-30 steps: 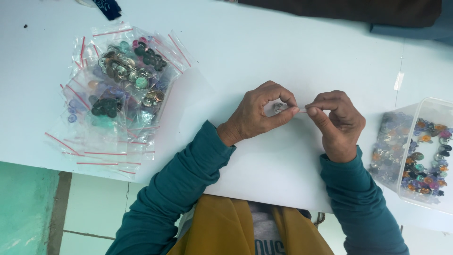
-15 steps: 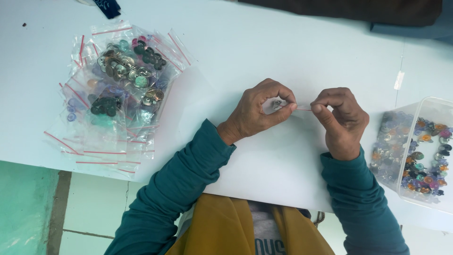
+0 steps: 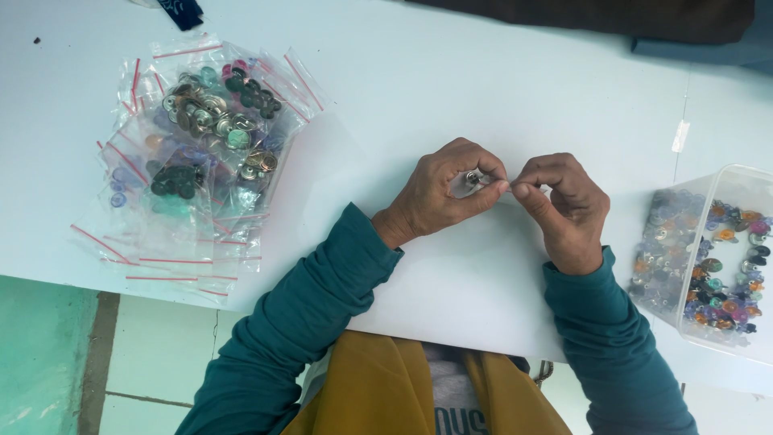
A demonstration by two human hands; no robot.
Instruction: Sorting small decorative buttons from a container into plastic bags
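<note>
**Two hands pinch one small bag over the white worktop**

While both hands meet above the middle of the worktop (image 3: 451,64), a small clear bag (image 3: 477,184) with a round metal button inside sits between them. The left hand (image 3: 443,197) is curled shut around the bag's body, and the right hand (image 3: 564,205) has thumb and forefinger clamped on the bag's edge just right of it, fingertips almost touching. The bag's long axis runs left to right, from one hand to the other, so neither hand is nearer.

Left of the bag, well apart, lies a heap of filled bags (image 3: 193,153) with red seal strips. Right of it stands a clear plastic tub (image 3: 708,258) of mixed coloured buttons, nearer the right hand. A pale tiled floor (image 3: 153,346) shows below the worktop's edge.
</note>
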